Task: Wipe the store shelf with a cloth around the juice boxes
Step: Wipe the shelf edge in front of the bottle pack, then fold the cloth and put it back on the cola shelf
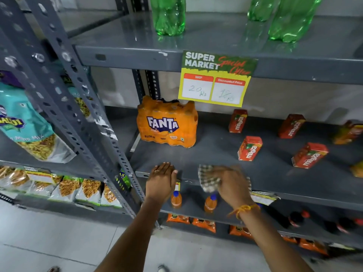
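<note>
1. A price sign [217, 78] hangs from the front edge of the upper shelf [127, 57]. It reads "SUPER MARKET" in white and "Special Offer" in red script. Below are two white boxes headed "MRP" and "Discounted Price", with "20" and "18" written by hand.
2. On the middle shelf [216, 154], at the back left, stands an orange shrink-wrapped pack [167, 122] marked "FANTA" and "8 x 250 ml".
3. To its right, red juice boxes marked "maaza" stand well apart from one another: two at the back [238, 121] [291, 126] and two nearer the front [249, 148] [309, 155]. One more [348, 132] sits at the right edge, partly cut off.
4. Green plastic bottles [169, 15] stand on the upper shelf.
5. On the rack to the left, a teal snack bag [25, 122] shows the word "MIX"; the rest of its lettering is too blurred to read.
6. The left hand [162, 180] rests palm down on the front lip of the middle shelf, fingers flat and together, gripping nothing. A ring shows on one finger.
7. The right hand [230, 185] is closed on a checked cloth [208, 177] at the shelf's front edge, in front of the juice boxes and clear of them. Hand and cloth are motion-blurred. A yellow thread band [244, 210] circles the wrist.
8. Small orange bottles with blue caps [176, 199] stand on the shelf below the hands.
</note>
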`<state>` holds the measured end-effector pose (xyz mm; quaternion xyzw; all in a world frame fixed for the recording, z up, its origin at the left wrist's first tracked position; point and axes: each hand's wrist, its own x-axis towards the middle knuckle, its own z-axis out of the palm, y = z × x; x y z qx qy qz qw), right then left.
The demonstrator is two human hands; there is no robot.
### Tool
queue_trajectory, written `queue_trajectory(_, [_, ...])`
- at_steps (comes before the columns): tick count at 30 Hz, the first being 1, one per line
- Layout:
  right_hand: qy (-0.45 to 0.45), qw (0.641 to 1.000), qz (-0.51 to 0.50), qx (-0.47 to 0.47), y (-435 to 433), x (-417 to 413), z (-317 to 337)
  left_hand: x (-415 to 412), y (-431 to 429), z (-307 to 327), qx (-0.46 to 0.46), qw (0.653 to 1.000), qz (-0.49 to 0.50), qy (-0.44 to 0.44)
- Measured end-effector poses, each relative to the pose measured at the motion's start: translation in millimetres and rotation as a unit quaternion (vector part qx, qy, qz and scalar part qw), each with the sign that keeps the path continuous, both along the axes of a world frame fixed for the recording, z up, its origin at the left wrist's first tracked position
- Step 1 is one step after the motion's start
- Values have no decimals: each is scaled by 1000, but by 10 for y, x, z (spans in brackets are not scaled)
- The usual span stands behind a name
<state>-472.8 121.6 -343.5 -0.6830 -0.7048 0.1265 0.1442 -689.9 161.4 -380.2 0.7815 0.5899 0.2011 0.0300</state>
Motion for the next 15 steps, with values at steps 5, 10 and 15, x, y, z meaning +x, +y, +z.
queue_trajectory(5, [-23,998,-53,-39,400,-65,-51,33,-41,-38,-24,1000,13,-7])
queue_trajectory(10, [-36,997,53,-36,191,-418,-264,77,-21,5,-18,999,36,-36])
queue_trajectory(15, [-20,986,143,-81,133,-361,-114,86,69,27,-43,997,54,-30])
